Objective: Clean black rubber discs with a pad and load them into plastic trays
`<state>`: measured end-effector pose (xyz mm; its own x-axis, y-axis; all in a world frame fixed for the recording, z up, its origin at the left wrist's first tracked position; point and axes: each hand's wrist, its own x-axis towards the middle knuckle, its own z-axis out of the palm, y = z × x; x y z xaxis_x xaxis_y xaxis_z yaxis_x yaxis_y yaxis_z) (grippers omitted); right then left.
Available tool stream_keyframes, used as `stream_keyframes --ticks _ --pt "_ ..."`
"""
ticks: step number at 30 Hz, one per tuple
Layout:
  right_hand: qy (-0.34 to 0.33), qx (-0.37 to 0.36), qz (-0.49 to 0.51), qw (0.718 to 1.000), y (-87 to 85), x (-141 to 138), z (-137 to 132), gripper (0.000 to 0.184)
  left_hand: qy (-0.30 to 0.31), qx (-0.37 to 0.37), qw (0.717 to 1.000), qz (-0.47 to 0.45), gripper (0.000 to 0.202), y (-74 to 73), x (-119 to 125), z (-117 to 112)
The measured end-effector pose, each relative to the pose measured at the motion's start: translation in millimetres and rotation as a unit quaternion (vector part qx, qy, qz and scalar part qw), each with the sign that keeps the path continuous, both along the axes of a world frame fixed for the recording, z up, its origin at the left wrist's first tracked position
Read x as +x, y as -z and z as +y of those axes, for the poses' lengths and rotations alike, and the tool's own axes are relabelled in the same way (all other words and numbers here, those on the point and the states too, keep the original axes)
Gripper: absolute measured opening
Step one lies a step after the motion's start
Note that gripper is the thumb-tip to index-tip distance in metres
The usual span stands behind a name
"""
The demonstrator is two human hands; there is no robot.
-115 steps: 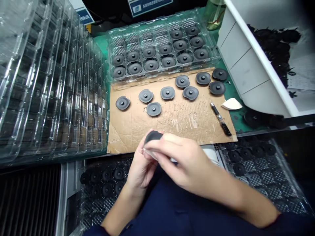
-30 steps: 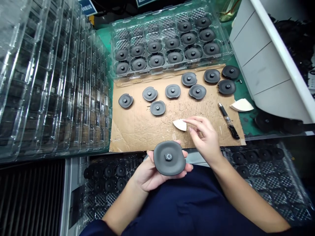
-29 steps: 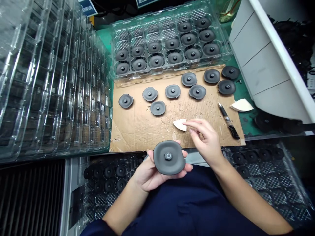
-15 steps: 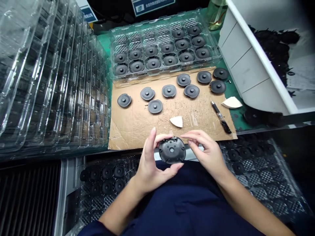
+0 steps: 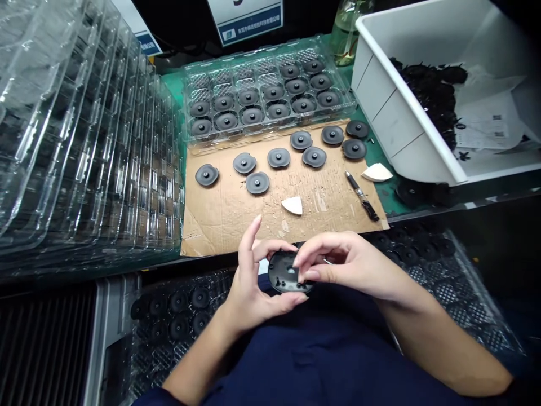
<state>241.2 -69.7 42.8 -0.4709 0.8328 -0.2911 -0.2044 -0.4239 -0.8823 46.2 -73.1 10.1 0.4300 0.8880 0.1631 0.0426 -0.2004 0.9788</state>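
Between the thumb and fingers of my left hand point(image 5: 249, 287) is a dark, rounded plastic cover point(image 5: 279, 268), tilted, with its inner side of small pegs and a central hole facing me. My right hand point(image 5: 350, 265) reaches over the cover's right part, thumb and fingertips pinched against its inner side. Whatever lies in that pinch is hidden. Beyond my hands, a white wedge-shaped pad point(image 5: 292, 206) lies on the cardboard sheet point(image 5: 220, 223). Several similar black covers point(image 5: 257, 183) rest there, knob side up.
Behind the cardboard stands a clear blister tray point(image 5: 270, 125) partly filled with covers. Tall stacked clear trays point(image 5: 105, 141) rise at left. A white bin point(image 5: 406, 118) of black parts stands right, near a pen point(image 5: 362, 196) and a second white pad point(image 5: 377, 172). More trays point(image 5: 169, 349) lie below the table edge.
My right hand has moved from beside the cover's upper right edge onto its inner face. The cover is tilted more, and my view has shifted right.
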Motion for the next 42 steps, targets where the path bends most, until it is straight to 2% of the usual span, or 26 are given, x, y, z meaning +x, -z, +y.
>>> stream_keyframes --ticks 4,8,12,15,19,25,27,29,33,35,37,40,42 --pt "-0.021 -0.050 0.043 0.998 -3.2 1.1 3.4 0.017 0.015 -0.034 0.999 -0.005 0.100 -2.7 -0.1 0.0" --pt "-0.017 -0.044 0.045 0.998 -3.5 0.2 3.6 0.015 0.032 -0.052 0.998 -0.012 0.098 -4.1 -1.6 0.4" --pt "-0.052 -0.033 0.039 0.997 -1.9 2.7 2.3 0.010 0.066 -0.083 0.994 0.001 0.104 -3.6 -4.2 -0.4" --pt "-0.043 -0.047 0.026 0.998 1.3 5.1 -1.4 0.011 0.070 -0.050 0.996 0.013 0.105 -1.8 -3.7 0.3" --pt "0.020 -0.046 -0.002 0.999 5.4 6.9 -10.5 0.015 0.041 0.046 0.998 0.010 0.107 1.6 0.6 2.9" --pt "0.126 0.076 -0.118 0.982 6.9 17.3 -27.3 0.010 0.019 0.101 0.995 0.018 0.108 2.2 5.8 5.8" --pt "0.149 0.130 -0.161 0.967 9.1 23.0 -33.4 0.006 0.015 0.109 0.994 0.022 0.107 1.7 6.3 6.6" --pt "0.156 0.202 -0.212 0.943 12.2 27.6 -39.1 0.012 0.016 0.109 0.994 0.022 0.106 1.6 7.0 7.2" --pt "0.158 0.320 -0.278 0.892 16.3 27.9 -45.4 0.025 0.015 0.068 0.998 0.010 0.101 -0.1 11.5 7.5" --pt "0.163 0.360 -0.283 0.874 18.3 25.1 -45.1 0.024 0.024 0.009 0.999 0.031 0.093 -2.8 15.5 7.7" --pt "0.162 0.316 -0.282 0.891 25.5 25.4 -44.6 0.022 0.090 -0.100 0.988 0.073 0.078 -5.9 20.6 8.7" --pt "0.164 0.129 -0.300 0.931 53.9 44.1 -52.2 0.032 0.251 -0.276 0.916 0.144 0.073 -7.4 30.5 12.2" --pt "0.186 0.030 -0.337 0.923 83.3 72.6 -69.5 0.032 0.272 -0.315 0.889 0.192 0.068 -5.6 38.4 14.9"
